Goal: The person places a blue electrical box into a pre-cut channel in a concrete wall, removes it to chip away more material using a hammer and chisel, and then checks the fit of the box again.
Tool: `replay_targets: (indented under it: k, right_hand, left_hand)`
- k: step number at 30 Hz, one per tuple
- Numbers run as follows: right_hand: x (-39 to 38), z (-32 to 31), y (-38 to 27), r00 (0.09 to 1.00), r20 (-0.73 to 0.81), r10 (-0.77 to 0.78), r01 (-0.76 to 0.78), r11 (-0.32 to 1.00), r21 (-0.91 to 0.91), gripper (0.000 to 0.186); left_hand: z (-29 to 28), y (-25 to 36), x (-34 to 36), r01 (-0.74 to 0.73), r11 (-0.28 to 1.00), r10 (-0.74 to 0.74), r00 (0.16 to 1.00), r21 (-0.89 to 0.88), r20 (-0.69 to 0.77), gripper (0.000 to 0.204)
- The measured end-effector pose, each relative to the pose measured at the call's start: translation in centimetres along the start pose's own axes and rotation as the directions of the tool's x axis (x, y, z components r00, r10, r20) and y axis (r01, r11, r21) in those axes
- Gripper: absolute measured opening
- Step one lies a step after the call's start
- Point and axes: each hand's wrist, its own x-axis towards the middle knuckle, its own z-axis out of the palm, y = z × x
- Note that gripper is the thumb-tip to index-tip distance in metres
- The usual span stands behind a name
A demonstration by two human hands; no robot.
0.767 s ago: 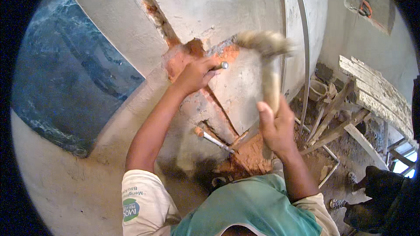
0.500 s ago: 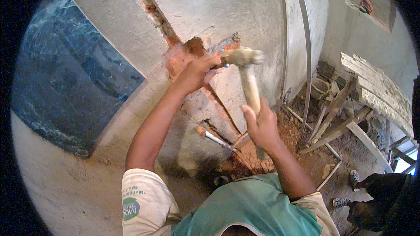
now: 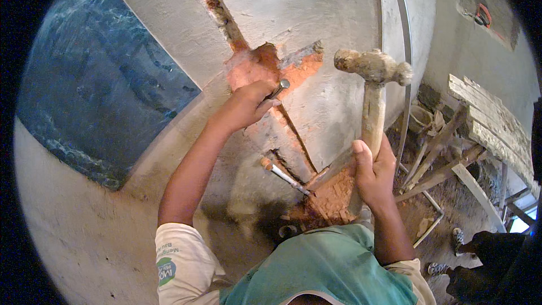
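Note:
My left hand (image 3: 243, 107) is closed around a metal chisel (image 3: 282, 87), whose round struck end sticks out past the thumb; its cutting end is hidden. It is held against a reddish chipped-out hollow (image 3: 243, 70) in the grey plastered wall (image 3: 316, 5). From this hollow a narrow groove (image 3: 223, 17) runs up the wall, and another runs down toward the rubble. My right hand (image 3: 377, 169) grips the wooden handle of a ball-peen hammer (image 3: 372, 68), its dusty head raised to the right of the chisel and apart from it.
Left on the wall is a dark blue panel (image 3: 107, 90). Below the hands lie a white tube with an orange end (image 3: 285, 175) and reddish rubble (image 3: 333, 197). At right stand a rough wooden trestle (image 3: 491, 124), a bucket (image 3: 419, 117) and another person's legs (image 3: 485, 254).
The hammer has swung back to the right, away from the chisel's end, with my right hand. My left hand keeps its hold on the chisel; the whole view has shifted slightly.

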Motion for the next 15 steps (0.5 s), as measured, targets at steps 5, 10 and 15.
replay_targets:
  k: [5,10,15]
  right_hand:
    - [-0.3,0.1,-1.4,0.993,-0.036,-0.114,0.118,0.977,0.18,0.026]
    - [-1.5,2.4,2.0,0.978,0.202,-0.044,0.089,0.972,-0.217,0.027]
    - [-1.3,1.2,1.1,0.997,0.078,-0.025,0.028,0.999,-0.035,0.023]
  left_hand:
    - [0.2,0.5,-0.4,-0.031,0.997,0.032,0.999,-0.064,0.021,0.025]
    - [0.0,0.9,0.7,-0.084,0.996,0.084,0.994,0.003,0.065,0.021]
    - [0.5,-1.0,-0.8,-0.052,0.997,0.048,0.997,0.058,0.057,0.023]
